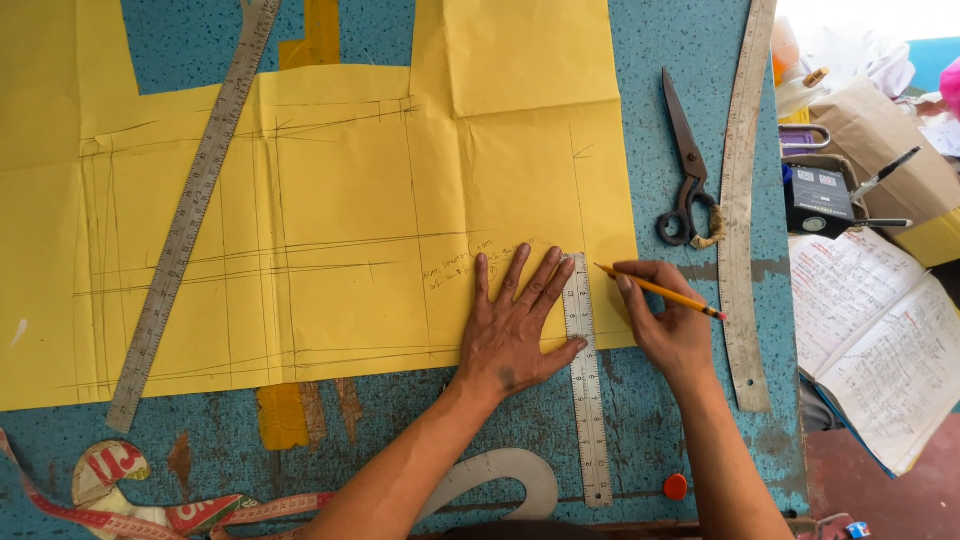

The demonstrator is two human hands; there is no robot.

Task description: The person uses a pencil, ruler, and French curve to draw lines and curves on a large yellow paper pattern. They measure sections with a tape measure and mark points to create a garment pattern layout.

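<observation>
Your right hand (672, 330) grips a yellow pencil (660, 291); your left hand (515, 330) lies flat and open, holding nothing, on the yellow paper (350, 210).

Pencil tip meets the paper's right edge just beside the short steel ruler (586, 380), which your left thumb touches. Long ruler (190, 215) lies diagonal across the paper's left part. Scissors (688, 170) and curved ruler (740, 200) sit right on the blue surface (520, 420); open notebook (880, 340) beyond.
</observation>
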